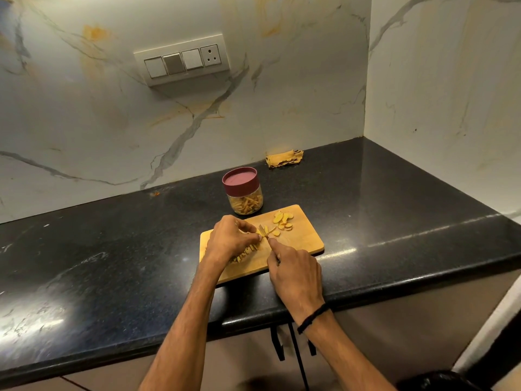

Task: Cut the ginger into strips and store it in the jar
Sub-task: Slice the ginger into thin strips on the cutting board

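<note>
A wooden cutting board (306, 238) lies on the black counter. Round ginger slices (282, 220) sit at its far right part, and cut strips (244, 253) lie under my left hand. My left hand (229, 238) pinches a ginger piece (263, 231) with curled fingertips. My right hand (296, 273) grips a small knife (262, 230), forefinger along its back, blade set across that piece. Behind the board stands a glass jar (244, 198) with a maroon lid on, holding ginger strips.
A crumpled yellow cloth (284, 158) lies against the back wall. A marble side wall closes the counter (112, 249) on the right. A switch panel (183, 62) is on the back wall. Cabinet handles (277, 345) hang below the counter edge.
</note>
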Tool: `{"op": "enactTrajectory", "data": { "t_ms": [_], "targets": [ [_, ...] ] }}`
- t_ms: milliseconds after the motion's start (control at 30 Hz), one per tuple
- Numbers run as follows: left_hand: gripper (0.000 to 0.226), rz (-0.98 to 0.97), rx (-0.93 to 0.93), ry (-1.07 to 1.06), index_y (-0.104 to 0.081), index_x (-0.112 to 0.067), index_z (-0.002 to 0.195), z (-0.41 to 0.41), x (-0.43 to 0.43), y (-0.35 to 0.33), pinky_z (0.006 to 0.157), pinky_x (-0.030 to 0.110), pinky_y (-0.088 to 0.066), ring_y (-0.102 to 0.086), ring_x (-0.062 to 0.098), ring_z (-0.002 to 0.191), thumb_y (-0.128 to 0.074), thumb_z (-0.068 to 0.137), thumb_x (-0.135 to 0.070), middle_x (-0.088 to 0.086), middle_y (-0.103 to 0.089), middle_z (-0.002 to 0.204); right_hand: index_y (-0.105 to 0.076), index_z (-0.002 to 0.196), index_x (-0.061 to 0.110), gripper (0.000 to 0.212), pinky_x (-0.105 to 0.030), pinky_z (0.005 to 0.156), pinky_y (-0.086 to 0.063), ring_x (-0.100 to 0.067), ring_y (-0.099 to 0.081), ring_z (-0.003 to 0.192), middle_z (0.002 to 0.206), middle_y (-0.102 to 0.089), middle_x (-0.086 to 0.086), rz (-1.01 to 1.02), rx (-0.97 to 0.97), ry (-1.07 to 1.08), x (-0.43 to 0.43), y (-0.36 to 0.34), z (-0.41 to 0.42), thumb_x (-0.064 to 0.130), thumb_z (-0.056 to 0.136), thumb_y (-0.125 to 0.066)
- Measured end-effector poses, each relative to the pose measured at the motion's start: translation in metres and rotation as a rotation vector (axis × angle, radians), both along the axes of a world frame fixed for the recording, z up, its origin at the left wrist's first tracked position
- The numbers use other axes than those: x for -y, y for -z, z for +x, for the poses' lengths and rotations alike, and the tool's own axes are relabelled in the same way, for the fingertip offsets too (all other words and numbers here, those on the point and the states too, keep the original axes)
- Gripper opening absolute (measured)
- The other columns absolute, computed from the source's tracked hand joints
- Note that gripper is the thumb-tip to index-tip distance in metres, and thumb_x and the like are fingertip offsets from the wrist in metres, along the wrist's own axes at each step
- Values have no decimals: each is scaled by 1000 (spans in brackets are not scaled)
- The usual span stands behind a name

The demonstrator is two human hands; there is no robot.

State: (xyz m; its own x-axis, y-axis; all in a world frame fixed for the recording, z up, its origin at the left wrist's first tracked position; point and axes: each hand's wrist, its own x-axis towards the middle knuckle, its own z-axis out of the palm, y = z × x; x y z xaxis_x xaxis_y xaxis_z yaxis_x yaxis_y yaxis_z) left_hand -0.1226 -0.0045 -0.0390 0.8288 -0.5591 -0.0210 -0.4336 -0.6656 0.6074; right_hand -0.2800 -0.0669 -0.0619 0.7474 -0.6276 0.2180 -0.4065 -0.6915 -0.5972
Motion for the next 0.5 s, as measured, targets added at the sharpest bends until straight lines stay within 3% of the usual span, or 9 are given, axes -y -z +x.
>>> {"op": "enactTrajectory", "data": {
  "t_ms": [500],
  "targets": [
    [20,-5,-3,-5,-78,-19,103,0,0,1,65,17,-44,-60,0,83,-80,84,-22,-4,-72,111,-39,146,36,42,-21,63,-33,-7,-43,72,97,-67,5,-30,19,-22,3,-4,6,35,104,-37]
  ]
}}
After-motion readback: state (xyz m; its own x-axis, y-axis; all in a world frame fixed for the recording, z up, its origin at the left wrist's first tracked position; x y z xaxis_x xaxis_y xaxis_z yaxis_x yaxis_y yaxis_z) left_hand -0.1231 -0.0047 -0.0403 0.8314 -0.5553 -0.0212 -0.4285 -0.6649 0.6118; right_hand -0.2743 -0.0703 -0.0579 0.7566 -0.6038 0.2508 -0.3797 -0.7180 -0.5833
